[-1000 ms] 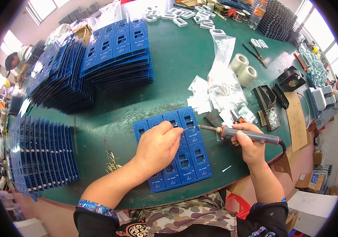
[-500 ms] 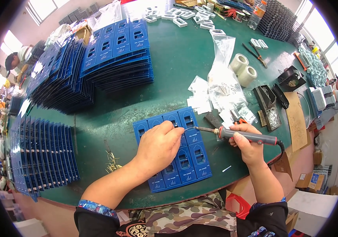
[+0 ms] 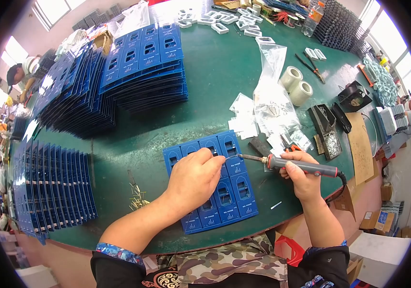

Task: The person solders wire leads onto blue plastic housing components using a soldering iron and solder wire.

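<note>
A blue circuit board panel (image 3: 242, 189) with several cut-out sections lies flat on the green table before me. My left hand (image 3: 192, 178) is over its upper middle, thumb and forefinger pinched on a thin solder wire (image 3: 232, 156) that curves out to the right. In my right hand (image 3: 303, 178) is a soldering iron (image 3: 276, 162) with a dark grey handle, held nearly level. Its tip points left and meets the panel's upper right section beside the wire's end. Part of the panel is hidden under my left hand and forearm.
Tall stacks of blue panels (image 3: 143, 53) stand at the far left, with a row of upright panels (image 3: 54, 185) nearer. To the right are plastic bags (image 3: 275, 105), tape rolls (image 3: 301, 92), a black tray (image 3: 324, 129) and pliers (image 3: 311, 67). Cut pins (image 3: 138, 198) lie left of my forearm.
</note>
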The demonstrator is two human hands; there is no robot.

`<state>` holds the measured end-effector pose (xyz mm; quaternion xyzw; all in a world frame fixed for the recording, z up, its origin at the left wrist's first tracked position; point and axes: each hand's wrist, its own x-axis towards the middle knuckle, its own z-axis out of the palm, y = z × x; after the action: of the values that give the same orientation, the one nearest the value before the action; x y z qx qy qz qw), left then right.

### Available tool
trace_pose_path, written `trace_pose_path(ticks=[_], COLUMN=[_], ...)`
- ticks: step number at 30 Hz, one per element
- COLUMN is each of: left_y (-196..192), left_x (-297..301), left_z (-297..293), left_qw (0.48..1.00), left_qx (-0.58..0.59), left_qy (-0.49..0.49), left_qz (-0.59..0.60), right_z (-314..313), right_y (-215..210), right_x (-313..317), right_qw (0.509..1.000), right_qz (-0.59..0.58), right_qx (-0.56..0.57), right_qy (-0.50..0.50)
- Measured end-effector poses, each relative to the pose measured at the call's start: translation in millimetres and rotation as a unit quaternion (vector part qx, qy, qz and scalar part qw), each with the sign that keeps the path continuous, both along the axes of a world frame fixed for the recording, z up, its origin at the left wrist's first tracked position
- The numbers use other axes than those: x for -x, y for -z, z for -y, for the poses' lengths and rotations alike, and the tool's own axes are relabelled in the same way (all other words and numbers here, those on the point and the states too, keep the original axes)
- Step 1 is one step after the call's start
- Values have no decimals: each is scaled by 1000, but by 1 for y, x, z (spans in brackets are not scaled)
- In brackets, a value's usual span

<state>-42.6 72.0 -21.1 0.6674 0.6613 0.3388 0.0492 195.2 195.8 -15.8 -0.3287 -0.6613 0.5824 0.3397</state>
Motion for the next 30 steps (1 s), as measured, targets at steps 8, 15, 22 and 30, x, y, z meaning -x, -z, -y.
trace_pose_path(ticks=[8,15,22,30], left_y=[1,1,-5,-4], left_x=[0,0,1,9], left_z=[-2,-2,-1,-10], left_qw=[1000,1000,1000,1000], left_qx=[-3,2,-4,-14], left_qy=[4,5,-4,-10], left_qz=[-9,-7,-2,-9], right_z=[-1,-1,-2,-14], right_y=[0,0,-4,-12], right_x=[0,0,-4,8], right_qw=[1000,1000,998,999], right_qz=[-1,3,-22,-7], right_qx=[-11,-6,60,33], right_qy=[-12,-10,28,2])
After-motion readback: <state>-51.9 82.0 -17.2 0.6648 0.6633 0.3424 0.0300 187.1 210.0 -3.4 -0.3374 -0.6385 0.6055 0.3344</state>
